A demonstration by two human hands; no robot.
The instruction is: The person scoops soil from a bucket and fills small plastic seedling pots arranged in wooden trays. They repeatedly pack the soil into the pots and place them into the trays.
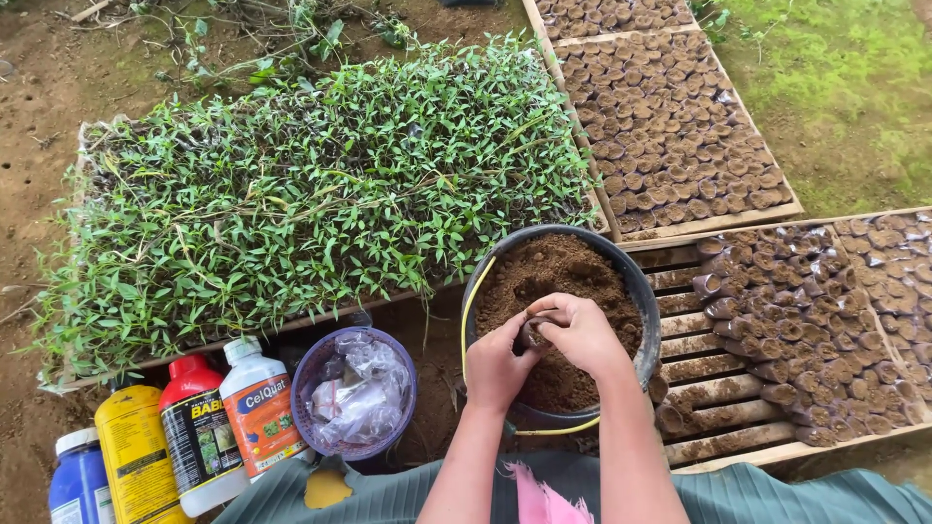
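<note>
Bare soil ground [39, 87], seedling bed [320, 194], slatted wooden trays [709, 388] of soil-filled bags, 4 bottles [194, 437]

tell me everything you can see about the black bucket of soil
The black bucket is round, looks like plastic, and stands upright on the ground between the tray of green seedlings and a wooden slatted tray. It is filled nearly to the rim with loose brown soil. A thin yellow handle hangs down along its near-left side. The left hand and right hand meet over the soil, holding a small soil-filled pouch between them.
</note>
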